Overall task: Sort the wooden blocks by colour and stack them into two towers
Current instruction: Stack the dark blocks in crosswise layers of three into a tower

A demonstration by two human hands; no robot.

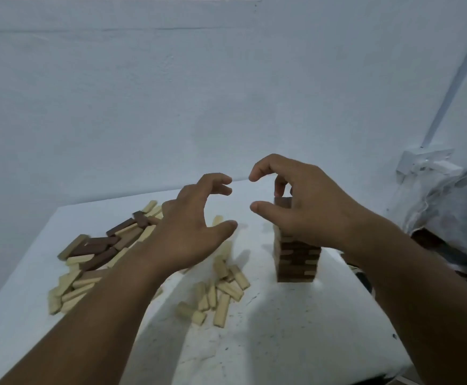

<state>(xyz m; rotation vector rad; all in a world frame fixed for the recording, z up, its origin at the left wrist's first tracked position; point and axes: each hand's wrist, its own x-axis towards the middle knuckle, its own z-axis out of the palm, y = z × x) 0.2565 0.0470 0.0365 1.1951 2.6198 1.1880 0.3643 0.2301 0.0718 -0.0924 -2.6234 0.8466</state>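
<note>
Hands [237, 215] hover loosely curled, holding nothing, over white table [282, 343] beneath bare pale wall [171, 93].

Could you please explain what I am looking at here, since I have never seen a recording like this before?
There is no machine here: one camera worn on a person's head looks forward and down at their two bare hands. The left hand hovers above the table with curved fingers and holds nothing. The right hand is at the top of a brown tower of stacked wooden blocks; whether it grips a block there is hard to tell. A mixed pile of dark and pale blocks lies at the left, and a small heap of pale blocks lies in the middle. A patterned cloth bundle sits at the right edge.
</note>
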